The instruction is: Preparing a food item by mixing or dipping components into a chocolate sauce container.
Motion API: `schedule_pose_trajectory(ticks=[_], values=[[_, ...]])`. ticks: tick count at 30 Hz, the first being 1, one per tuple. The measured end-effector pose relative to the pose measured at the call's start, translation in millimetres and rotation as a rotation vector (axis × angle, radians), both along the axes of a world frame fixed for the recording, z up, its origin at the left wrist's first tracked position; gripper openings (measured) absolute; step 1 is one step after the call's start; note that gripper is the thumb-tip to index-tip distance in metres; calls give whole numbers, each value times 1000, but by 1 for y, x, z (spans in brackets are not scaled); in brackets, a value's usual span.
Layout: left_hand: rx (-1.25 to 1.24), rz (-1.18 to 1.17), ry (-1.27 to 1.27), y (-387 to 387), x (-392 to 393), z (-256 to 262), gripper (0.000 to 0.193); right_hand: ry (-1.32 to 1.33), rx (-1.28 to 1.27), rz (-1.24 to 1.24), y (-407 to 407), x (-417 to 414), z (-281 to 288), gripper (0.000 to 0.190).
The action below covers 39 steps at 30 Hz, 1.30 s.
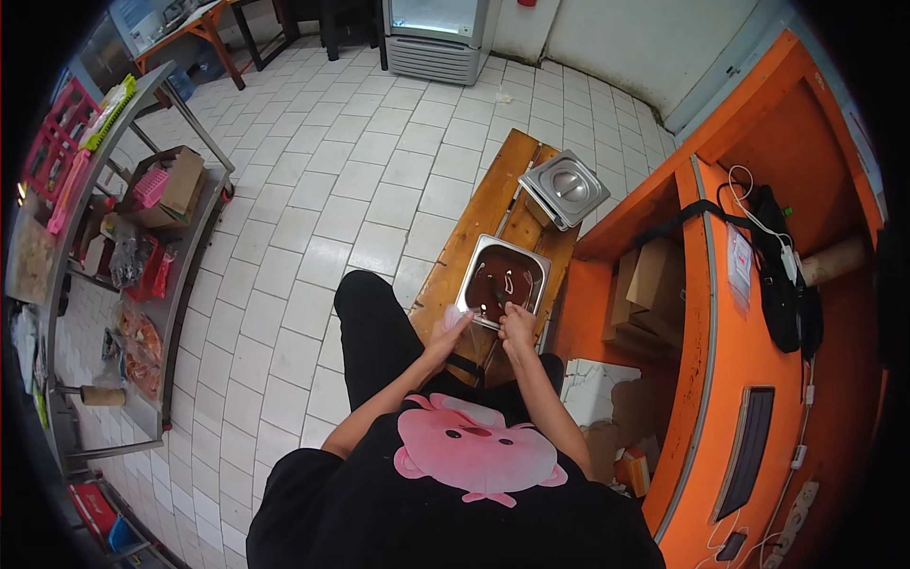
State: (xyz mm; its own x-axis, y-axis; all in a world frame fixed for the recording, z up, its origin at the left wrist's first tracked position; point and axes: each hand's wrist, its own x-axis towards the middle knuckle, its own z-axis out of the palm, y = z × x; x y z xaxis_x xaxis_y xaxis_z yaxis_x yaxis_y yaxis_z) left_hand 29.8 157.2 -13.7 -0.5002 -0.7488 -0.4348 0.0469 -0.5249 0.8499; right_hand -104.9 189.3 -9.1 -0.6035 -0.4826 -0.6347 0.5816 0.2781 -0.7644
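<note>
A rectangular steel food pan (pixel 538 259) holding dark red-brown sauce stands on a wooden bench (pixel 455 263) between and beyond the knees. My right hand (pixel 517 327) is closed on the handle of a dark utensil (pixel 498 290), whose far end dips into the sauce; its exact kind cannot be told. At the pan's near left corner, my left hand (pixel 444 339) holds a clear plastic bag (pixel 455 317) by its upper part. Farther back on the bench, a steel lid (pixel 569 186) with a recessed handle lies on another container.
An orange wooden counter (pixel 718 306) with cardboard boxes (pixel 650 291) inside runs close on the right. A wheeled steel shelf rack (pixel 202 206) with boxes and bagged goods stands left. A glass-door fridge (pixel 434 50) is at the far wall, beyond the tiled floor (pixel 341 178).
</note>
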Motion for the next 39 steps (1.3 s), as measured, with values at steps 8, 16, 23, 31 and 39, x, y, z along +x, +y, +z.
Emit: schedule_pose_trajectory(ticks=[8, 16, 23, 31, 39], values=[[14, -5, 8, -1, 2, -2, 26, 312, 38, 183, 24, -19, 4, 19], [45, -3, 30, -1, 3, 1, 27, 1212, 212, 432, 29, -27, 25, 23], [30, 29, 55, 1, -3, -4, 33, 1365, 314, 626, 18, -11, 28, 21], [21, 46, 49, 2, 1, -2, 32, 1394, 235, 1099, 36, -32, 53, 16], [20, -35, 59, 2, 4, -1, 26, 1601, 565, 1032, 42, -58, 65, 17]])
